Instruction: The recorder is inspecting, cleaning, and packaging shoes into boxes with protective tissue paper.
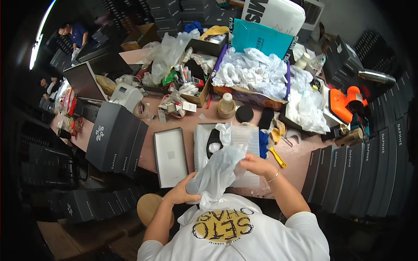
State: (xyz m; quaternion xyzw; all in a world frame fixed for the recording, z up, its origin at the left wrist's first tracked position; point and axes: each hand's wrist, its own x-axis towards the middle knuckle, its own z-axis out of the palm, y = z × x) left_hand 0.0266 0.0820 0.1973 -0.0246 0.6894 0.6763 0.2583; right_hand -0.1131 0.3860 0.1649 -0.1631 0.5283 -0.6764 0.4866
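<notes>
In front of my chest, both hands hold a thin whitish wrapping bundle (220, 169). What is inside it, if anything, is hidden. My left hand (180, 191) grips its lower left end, and my right hand (256, 165) pinches its upper right edge. Just beyond the bundle lies an open shoe box (198, 150) lined with thin white wrapping. In it rests a black shoe (214, 141) with crumpled white paper (224, 132) at one end. Left of that box lies a grey box lid (170, 161), its inside facing up.
A jar (226, 106) and a round black tin (244, 114) stand beyond the box. A yellow-handled tool (278, 157) lies to its right. Farther back sits a carton of crumpled white paper (252, 74). Dark shoe boxes (115, 139) line the left; more boxes (352, 174) stand right.
</notes>
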